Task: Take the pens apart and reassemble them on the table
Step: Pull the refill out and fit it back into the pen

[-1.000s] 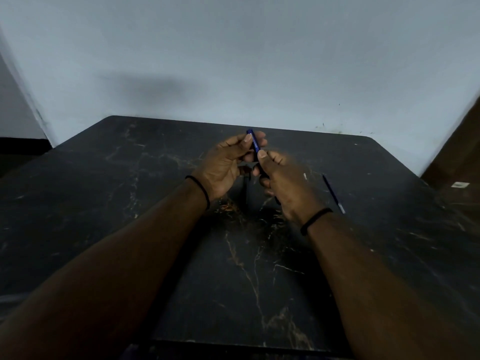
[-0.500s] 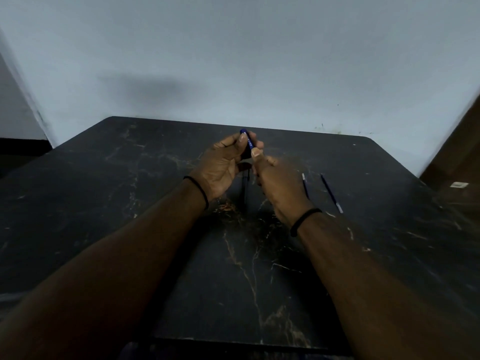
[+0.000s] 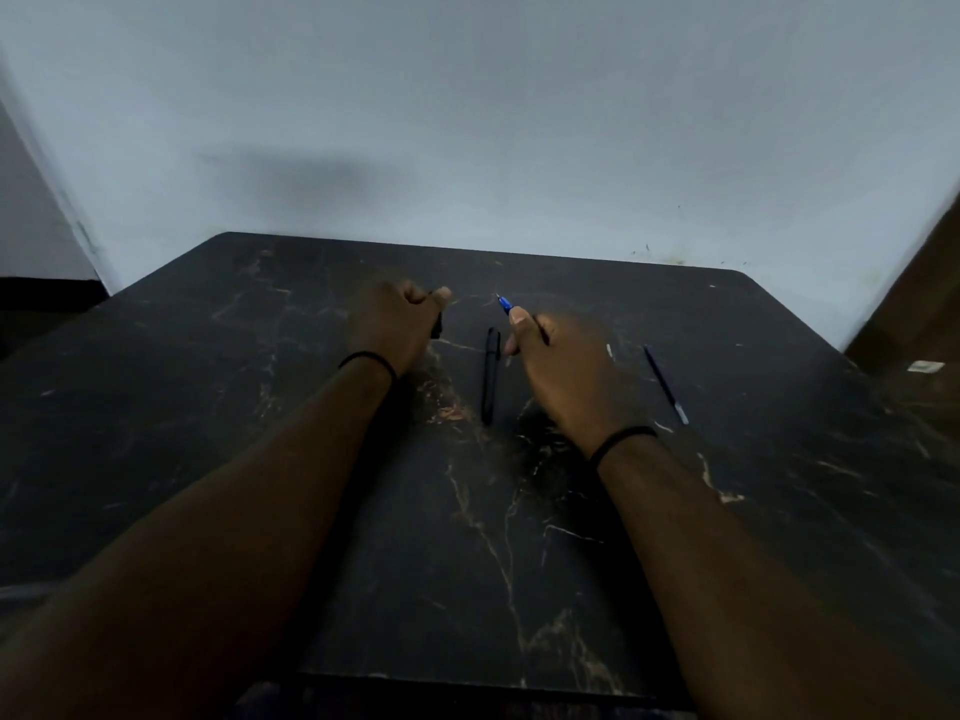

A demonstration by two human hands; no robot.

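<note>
Two hands over a dark marbled desk (image 3: 363, 511), both blurred by motion. Landmark: the black pen (image 3: 490, 376) lying flat on the desk between the hands, its length running toward the wall.

Left hand (image 3: 397, 324): just left of the black pen, not touching it. Fingers clenched round a short black piece (image 3: 436, 327); only its lower end shows below the fist. Cannot tell whether it is a cap or a bit of barrel. Thin black band (image 3: 366, 358) at the wrist.

Right hand (image 3: 556, 371): just right of the black pen, knuckles up. Thumb and fingers pinch a blue pen part (image 3: 505, 304), whose pointed tip sticks out beyond the black pen's far end, aimed up and left. How much of the part sits inside the hand is hidden. Black band (image 3: 623, 439) on this wrist too.

Right of the black pen, past the right hand: a thin blue refill (image 3: 666, 384) lies loose on the desk, slanted, pale end nearer the person. Between the refill and the right hand, a small white fleck (image 3: 610, 350), too small to identify.

Beyond the black pen, the desk's far edge meets a pale wall (image 3: 467, 122).
</note>
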